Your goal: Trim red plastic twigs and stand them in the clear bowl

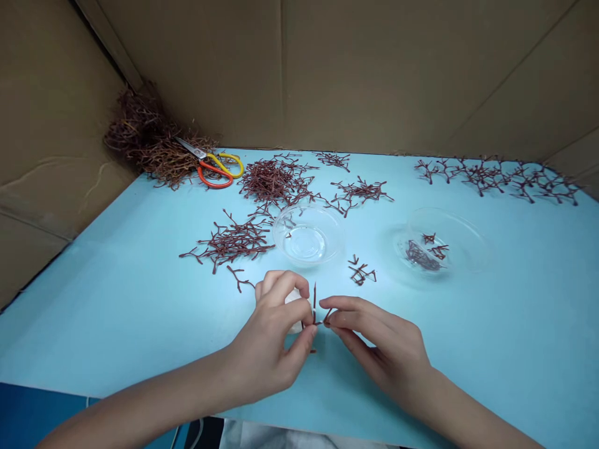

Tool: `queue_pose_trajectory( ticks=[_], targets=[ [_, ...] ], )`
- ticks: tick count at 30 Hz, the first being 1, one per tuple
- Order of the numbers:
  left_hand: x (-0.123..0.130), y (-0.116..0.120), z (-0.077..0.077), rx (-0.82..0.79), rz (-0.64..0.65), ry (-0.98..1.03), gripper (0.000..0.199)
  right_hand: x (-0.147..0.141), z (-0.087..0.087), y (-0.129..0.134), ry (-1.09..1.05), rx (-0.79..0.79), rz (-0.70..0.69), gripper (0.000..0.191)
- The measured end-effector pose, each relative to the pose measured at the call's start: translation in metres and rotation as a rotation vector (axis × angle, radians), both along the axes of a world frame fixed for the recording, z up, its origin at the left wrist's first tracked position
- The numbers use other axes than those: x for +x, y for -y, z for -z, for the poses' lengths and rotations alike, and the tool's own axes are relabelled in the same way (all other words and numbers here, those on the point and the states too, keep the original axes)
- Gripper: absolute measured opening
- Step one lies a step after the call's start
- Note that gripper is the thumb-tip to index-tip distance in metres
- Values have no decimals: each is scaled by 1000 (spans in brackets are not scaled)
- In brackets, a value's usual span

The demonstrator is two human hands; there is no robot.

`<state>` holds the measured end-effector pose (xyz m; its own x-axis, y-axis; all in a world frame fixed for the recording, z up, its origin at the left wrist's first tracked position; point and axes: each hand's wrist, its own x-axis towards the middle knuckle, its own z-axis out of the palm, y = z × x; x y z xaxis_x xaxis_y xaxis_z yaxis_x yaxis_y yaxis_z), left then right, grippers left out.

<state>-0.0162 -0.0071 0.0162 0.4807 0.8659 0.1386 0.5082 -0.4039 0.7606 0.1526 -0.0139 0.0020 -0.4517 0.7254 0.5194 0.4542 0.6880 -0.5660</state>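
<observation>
Person sitting at pale blue table [116,280], both hands working low at centre. Left hand [274,340] is curling round a white object [294,302], mostly hidden behind the fingers, shape unclear. Its thumb and forefinger are coming almost together at the tips, pinching the base of a thin brown twig [315,296] that is standing upright beside the white object. Whitish spots are showing on the twig near its base. Right hand [386,340] is facing it from the other side: thumb and middle finger are nearly meeting, gripping a short brown piece [328,316] just beside the twig; the forefinger is lifting slightly clear above. Can't tell whether piece and twig are touching.

Just beyond the hands, small cut bits [359,274] are lying loose. Single forked branch [240,277] is lying near the left hand. Left clear bowl [309,246] is sitting behind the hands; right clear dish [461,240] is holding brown bits at its left side.

Farther back: branched pile [236,242] lying left of the left bowl, dense pile [267,181] behind it, smaller clusters [365,189] to its right. Row of branches [486,176] is spreading along the far right edge. Tangled bundle [154,140] is filling the far left corner, scissors [203,156] with red and yellow handles resting against it, blades pointing left. Brown panels [374,75] are enclosing the table.
</observation>
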Motion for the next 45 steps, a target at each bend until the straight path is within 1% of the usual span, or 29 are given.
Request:
queue_pose_trajectory(
  ticks=[12, 16, 21, 29, 38, 45],
  targets=[
    [-1, 2, 1, 17, 4, 5, 13, 0, 1, 4, -6, -25, 3, 17],
    [0, 0, 1, 11, 7, 0, 12, 0, 0, 4, -12, -22, -17, 18],
    [-1, 0, 1, 8, 5, -2, 12, 0, -1, 4, -8, -17, 1, 17],
    [-1, 1, 1, -14, 17, -10, 13, 0, 0, 2, -8, 10, -14, 16],
    [-1, 1, -2, -22, 12, -11, 12, 1, -1, 3, -16, -5, -23, 17],
    [0, 1, 0, -10, 9, -25, 12, 1, 0, 1, -21, -43, -48, 18]
  ],
)
